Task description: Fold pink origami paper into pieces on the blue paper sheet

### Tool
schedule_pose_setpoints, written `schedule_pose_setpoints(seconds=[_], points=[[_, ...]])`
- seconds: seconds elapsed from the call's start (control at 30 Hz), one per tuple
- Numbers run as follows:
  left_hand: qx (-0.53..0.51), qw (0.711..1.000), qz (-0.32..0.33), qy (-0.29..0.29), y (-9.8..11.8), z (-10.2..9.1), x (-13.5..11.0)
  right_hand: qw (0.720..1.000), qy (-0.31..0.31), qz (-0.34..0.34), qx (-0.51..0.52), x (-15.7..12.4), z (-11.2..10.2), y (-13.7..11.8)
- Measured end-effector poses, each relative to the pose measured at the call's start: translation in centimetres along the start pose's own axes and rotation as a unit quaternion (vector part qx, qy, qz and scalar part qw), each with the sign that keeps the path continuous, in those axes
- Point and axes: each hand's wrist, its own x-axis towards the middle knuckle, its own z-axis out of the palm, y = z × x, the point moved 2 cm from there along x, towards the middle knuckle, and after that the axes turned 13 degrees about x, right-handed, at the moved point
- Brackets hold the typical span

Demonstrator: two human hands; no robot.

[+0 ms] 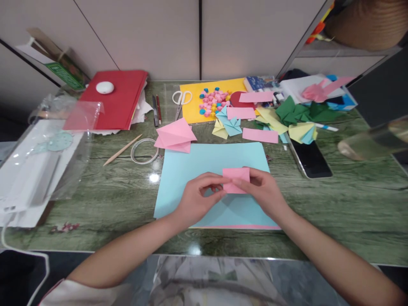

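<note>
Between my two hands is a small pink square of folded paper (236, 173), lifted a little over a stack of light blue paper (191, 170). My left hand (200, 195) pinches its left edge between thumb and fingers. On the other side, my right hand (263, 187) grips the right part, its thumb lying across the front and its fingers mostly hidden behind. Faint crease lines show on the square. Larger pink folded sheets (177, 136) rest at the stack's upper left corner.
Behind the stack lie pink strips (259, 135), folded blue pieces (232, 125), green pieces (293, 111), small coloured balls (213, 102) on yellow paper (191, 114) and white scissors (182, 98). A tape roll (144, 151) and wooden stick (123, 150) sit left; a phone (310, 157) lies right.
</note>
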Motion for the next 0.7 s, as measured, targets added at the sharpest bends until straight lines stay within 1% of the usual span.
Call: schedule_pose_setpoints(seconds=[0.23, 0.37, 0.43, 0.63, 0.7], points=[[0.005, 1.000, 0.018, -0.006, -0.01, -0.15, -0.02, 1.000, 0.005, 0.008, 0.026, -0.07, 0.01, 0.18], [0.000, 1.000, 0.021, -0.009, -0.08, -0.21, 0.07, 0.998, -0.013, 0.020, 0.056, -0.08, 0.03, 0.35], [-0.004, 1.000, 0.021, -0.008, -0.07, -0.34, 0.11, 0.998, -0.018, 0.013, 0.061, -0.03, -0.03, 0.24], [-0.010, 1.000, 0.013, -0.013, 0.26, -0.84, 0.04, 0.999, -0.016, -0.018, 0.027, 0.05, 0.08, -0.33], [-0.001, 1.000, 0.004, -0.003, 0.29, -0.76, 0.03, 0.999, -0.010, -0.031, 0.007, 0.04, 0.26, -0.48]])
